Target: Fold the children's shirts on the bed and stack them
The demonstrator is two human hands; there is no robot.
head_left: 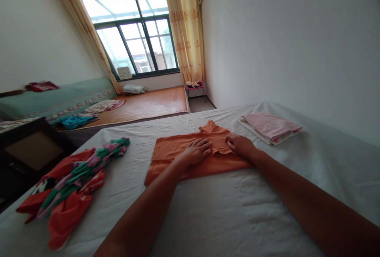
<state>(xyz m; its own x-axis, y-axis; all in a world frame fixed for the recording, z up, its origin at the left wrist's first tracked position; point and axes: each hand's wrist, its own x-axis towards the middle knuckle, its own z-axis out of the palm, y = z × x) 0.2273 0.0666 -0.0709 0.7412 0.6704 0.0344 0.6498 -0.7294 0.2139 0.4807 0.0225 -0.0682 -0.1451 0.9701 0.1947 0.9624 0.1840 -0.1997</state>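
The left hand lay flat, fingers loosely spread, on the orange shirt atop the bed, while the right hand curled at its edge, pinch unclear; light, even pressure seemed best against creases.

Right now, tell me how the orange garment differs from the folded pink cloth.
The orange garment is spread wide and only partly folded; the pink cloth is a compact folded piece. The left hand and right hand touch the orange garment; neither touches the pink cloth. The orange garment covers more area than the pink cloth. Both lie on the pale sheet.
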